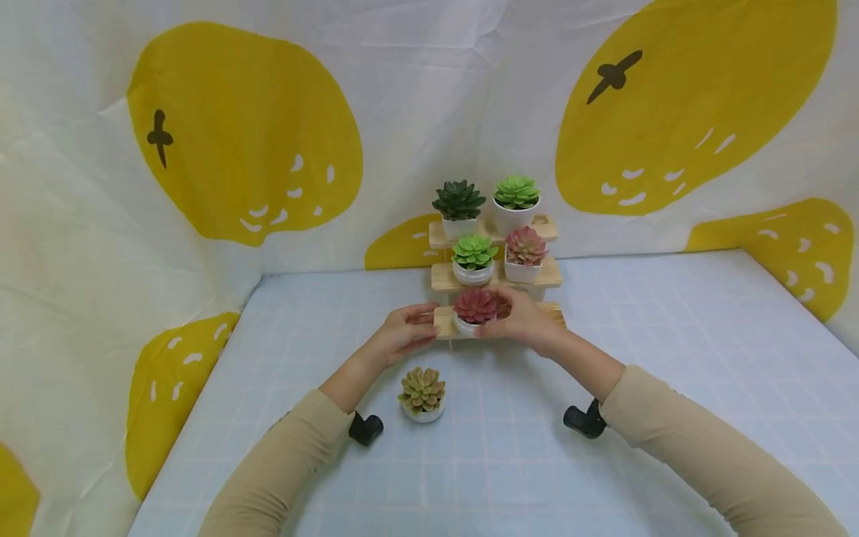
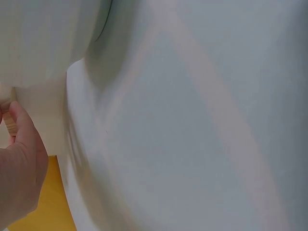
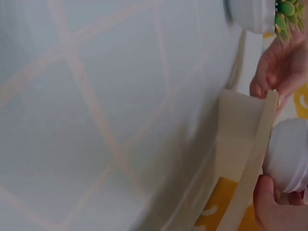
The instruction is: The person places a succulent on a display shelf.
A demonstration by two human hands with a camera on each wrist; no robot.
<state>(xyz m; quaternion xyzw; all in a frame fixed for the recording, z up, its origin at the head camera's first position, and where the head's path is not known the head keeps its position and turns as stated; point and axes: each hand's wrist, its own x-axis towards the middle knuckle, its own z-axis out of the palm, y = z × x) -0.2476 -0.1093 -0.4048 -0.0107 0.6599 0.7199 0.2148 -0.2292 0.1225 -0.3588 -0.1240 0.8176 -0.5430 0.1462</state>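
Observation:
My right hand (image 1: 522, 321) holds a red succulent in a white pot (image 1: 476, 306), on the lowest step of a three-tier wooden plant stand (image 1: 443, 324). In the right wrist view its thumb lies against the white pot (image 3: 287, 156), which touches or nearly touches the board. At the step's left end, my left hand (image 1: 401, 334) grips the board between thumb and fingers; the left wrist view shows this hand (image 2: 21, 166) at the wood's edge. A brownish-green succulent in a round white pot (image 1: 423, 394) stands on the table near my left forearm.
The middle step bears a bright green succulent (image 1: 473, 253) and a pink one (image 1: 526, 247). On the top step are a dark green succulent (image 1: 459, 200) and a light green one (image 1: 516, 194). A cloth backdrop (image 1: 416, 112) rises behind the pale blue checked table (image 1: 658, 350).

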